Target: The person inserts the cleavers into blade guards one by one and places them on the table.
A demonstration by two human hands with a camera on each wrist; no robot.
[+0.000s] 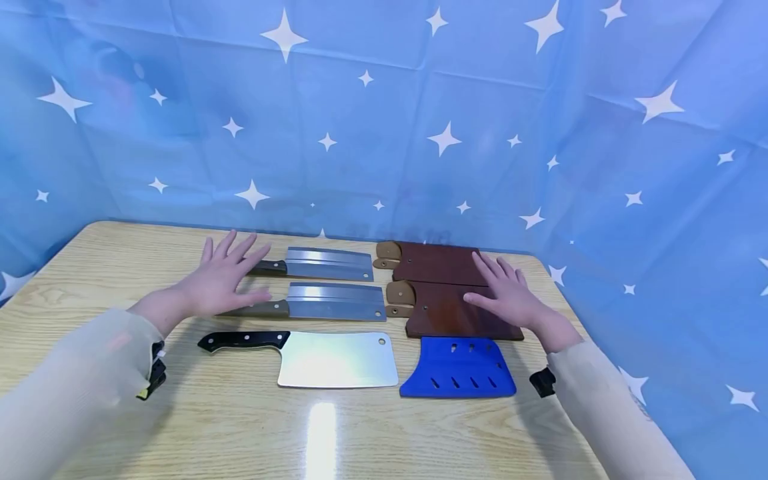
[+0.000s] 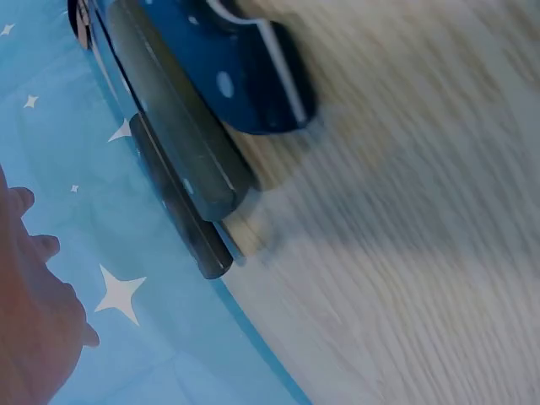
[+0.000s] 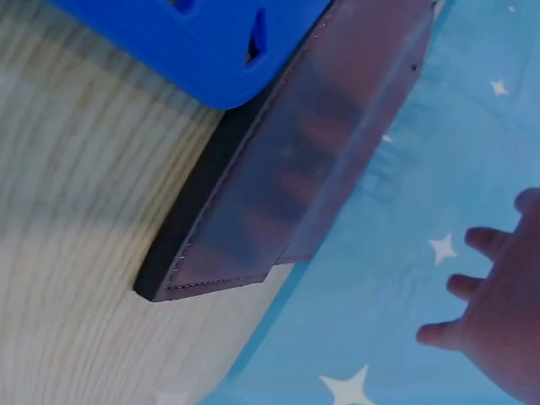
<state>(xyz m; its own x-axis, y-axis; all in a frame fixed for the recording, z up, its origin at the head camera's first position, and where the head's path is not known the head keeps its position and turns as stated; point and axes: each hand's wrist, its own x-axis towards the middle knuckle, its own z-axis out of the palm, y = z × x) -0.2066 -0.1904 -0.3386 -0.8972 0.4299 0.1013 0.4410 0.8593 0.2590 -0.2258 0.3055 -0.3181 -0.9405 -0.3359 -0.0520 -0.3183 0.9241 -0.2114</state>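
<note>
**Long axes run left to right, square across me**

My left hand (image 1: pixel 222 283), fingers spread wide and gripping nothing, hovers over the handle ends of a rectangular steel cleaver with a dark handle (image 1: pixel 330 263) at the far side and a rectangular steel cleaver with an olive-brown handle (image 1: pixel 336 301) in the middle. A broad, bright steel cleaver with a black riveted handle (image 1: pixel 339 360) lies nearest me. All three handles lie to the left, blades pointing right, so my left hand is the nearer one.

My right hand (image 1: pixel 510 300), also spread and holding nothing, hovers above the far dark-brown leather sheath (image 1: pixel 435 260) and the near dark-brown leather sheath (image 1: pixel 447 317); the slotted blue plastic guard (image 1: pixel 462 365) lies nearer me. Their left ends sit just beside the blade ends, leaving little room between.

The pale wood-grain table (image 1: pixel 252 433) ends just behind the far row; more room lies toward me and leftward.
</note>
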